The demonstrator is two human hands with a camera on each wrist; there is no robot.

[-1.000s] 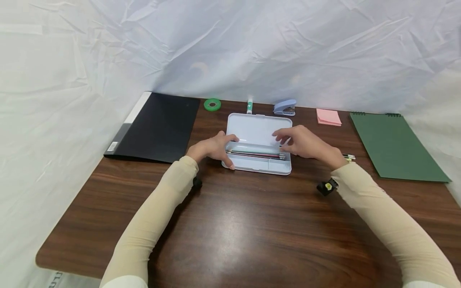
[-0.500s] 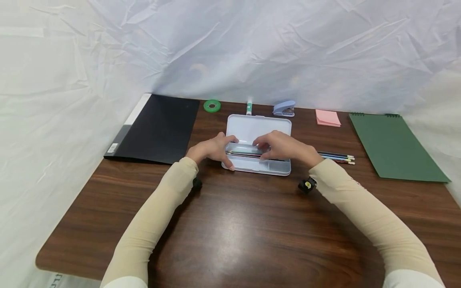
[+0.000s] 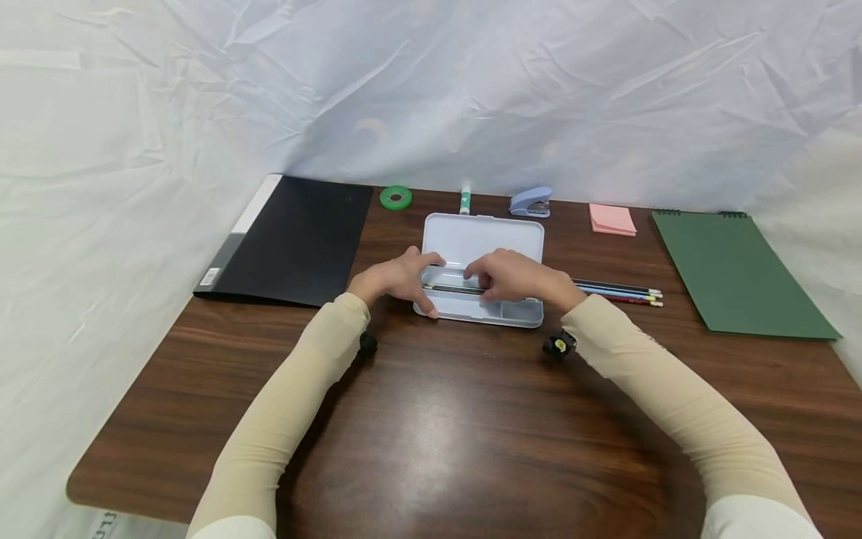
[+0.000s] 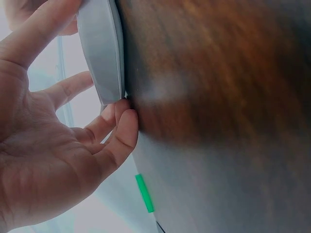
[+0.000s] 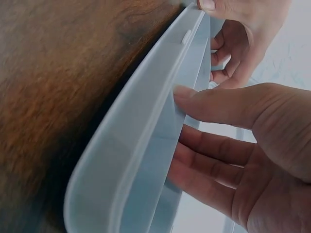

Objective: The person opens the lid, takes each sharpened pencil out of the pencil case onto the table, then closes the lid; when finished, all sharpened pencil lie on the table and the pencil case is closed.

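Head view: my left hand (image 3: 397, 278) grips the open pencil case (image 3: 482, 238) by its end, right hand (image 3: 513, 274) reaching inside, fingers relaxed over the pencils (image 3: 453, 288).

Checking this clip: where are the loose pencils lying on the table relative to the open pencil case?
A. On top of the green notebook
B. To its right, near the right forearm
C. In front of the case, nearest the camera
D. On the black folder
B: the loose pencils lie on the table just right of the open pencil case, short of the green notebook.
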